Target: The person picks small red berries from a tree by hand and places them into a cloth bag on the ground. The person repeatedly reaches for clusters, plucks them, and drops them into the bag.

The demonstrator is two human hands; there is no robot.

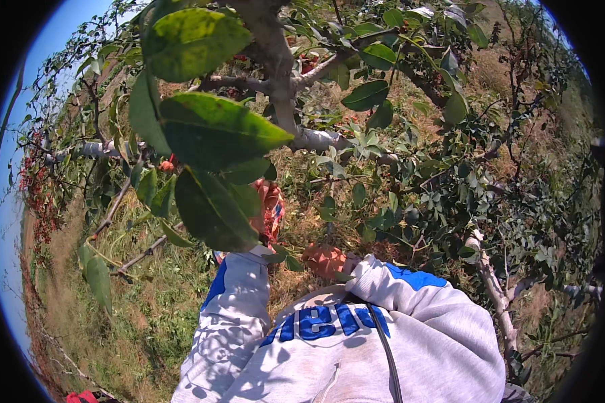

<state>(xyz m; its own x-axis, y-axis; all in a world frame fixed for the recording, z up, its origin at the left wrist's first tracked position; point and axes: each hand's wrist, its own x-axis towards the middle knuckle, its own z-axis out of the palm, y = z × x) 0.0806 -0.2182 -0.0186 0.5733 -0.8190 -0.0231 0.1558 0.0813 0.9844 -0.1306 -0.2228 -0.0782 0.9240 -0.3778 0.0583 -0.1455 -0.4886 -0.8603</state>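
Observation:
My left hand (258,220), in an orange glove, is partly hidden behind large green leaves (219,126) close to the camera. Against it is a patterned red, white and blue thing (278,214), perhaps a bag, with small red berries showing; whether the fingers grip it is hidden. Lower and to the right is my right hand (325,261), also in an orange glove, its fingers bent beside leafy twigs. What lies inside that hand does not show. Both light grey sleeves (239,292) reach forward beneath the branches of a small tree.
A thick pale branch (281,75) forks above my hands. Red berry clusters (38,186) hang at the far left, and a single berry cluster (167,165) is nearer. A bare, pale stem (491,282) rises at the right. Dry grass (106,312) covers the ground; a red object (82,397) lies bottom left.

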